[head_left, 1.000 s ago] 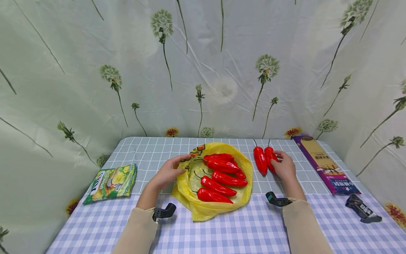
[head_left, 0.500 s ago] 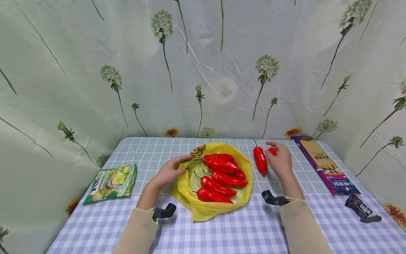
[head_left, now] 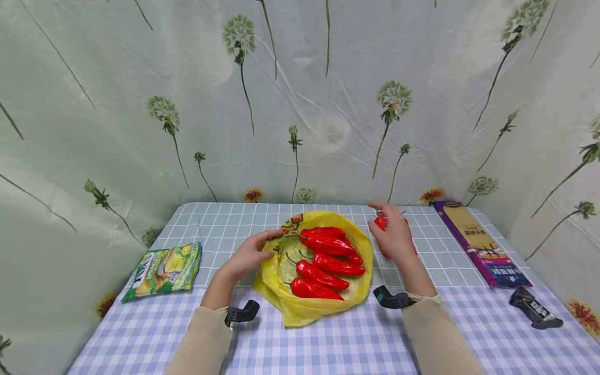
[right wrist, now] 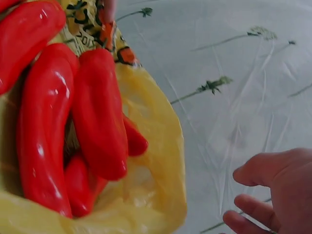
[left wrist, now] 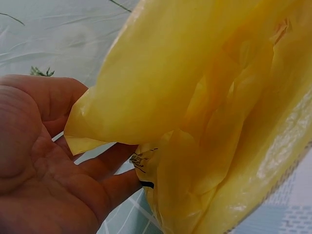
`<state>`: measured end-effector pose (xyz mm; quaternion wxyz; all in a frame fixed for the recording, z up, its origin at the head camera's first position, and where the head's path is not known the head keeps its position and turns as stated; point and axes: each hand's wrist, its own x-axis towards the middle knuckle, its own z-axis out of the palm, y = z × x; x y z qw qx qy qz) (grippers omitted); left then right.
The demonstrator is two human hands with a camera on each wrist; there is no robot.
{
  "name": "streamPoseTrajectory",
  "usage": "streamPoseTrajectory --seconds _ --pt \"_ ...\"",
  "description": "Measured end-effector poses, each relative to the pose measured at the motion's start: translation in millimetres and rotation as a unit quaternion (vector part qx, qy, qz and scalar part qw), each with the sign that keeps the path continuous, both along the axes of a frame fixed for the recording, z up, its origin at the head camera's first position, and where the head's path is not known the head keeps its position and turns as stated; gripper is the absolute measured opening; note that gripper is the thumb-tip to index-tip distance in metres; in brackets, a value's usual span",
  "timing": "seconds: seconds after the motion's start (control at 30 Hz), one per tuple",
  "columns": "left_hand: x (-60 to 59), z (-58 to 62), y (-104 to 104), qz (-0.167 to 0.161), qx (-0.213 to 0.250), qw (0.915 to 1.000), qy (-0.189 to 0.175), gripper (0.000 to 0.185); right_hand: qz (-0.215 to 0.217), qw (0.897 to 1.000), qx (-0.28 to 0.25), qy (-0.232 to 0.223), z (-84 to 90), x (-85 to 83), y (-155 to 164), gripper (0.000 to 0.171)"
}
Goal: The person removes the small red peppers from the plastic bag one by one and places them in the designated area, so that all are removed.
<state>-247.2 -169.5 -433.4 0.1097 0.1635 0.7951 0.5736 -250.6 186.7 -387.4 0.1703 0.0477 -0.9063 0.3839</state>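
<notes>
An opened yellow plastic bag [head_left: 361, 291] holds several glossy red chili peppers [head_left: 337, 264] with thin dark stems. My left hand [head_left: 250, 254] holds its left rim; in the left wrist view, the fingers [left wrist: 122, 187] pass behind the yellow film. Right of the bag, my right hand [head_left: 392, 232] hovers over two more red peppers [head_left: 410, 232] and hides much of both. Thumb and fingers are spread apart there. In the right wrist view, nothing lies between that hand's fingers [right wrist: 256, 208].
At the left lies a green-and-yellow snack packet [head_left: 164, 270]. A long purple and cream package [head_left: 482, 242] lies at the right, with a small black wrapped packet [head_left: 535, 307] nearer. A patterned curtain [head_left: 300, 104] hangs behind the checked tablecloth [head_left: 337, 349].
My right hand has shifted left from the right-hand loose pepper to over the pair, its fingers opening away from that pepper. The left hand and the bag stay in place.
</notes>
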Motion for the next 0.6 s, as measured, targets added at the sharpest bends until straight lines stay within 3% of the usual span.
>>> streamPoseTrajectory --seconds 0.2,0.6 --pt "0.4 0.1 0 0.002 -0.002 1.0 0.0 0.056 0.053 0.998 0.031 0.005 -0.4 4.0 -14 0.054" --pt "0.7 1.4 1 -0.001 -0.002 1.0 -0.009 0.056 0.146 0.985 0.074 -0.052 -4.4 11.5 -31 0.052"
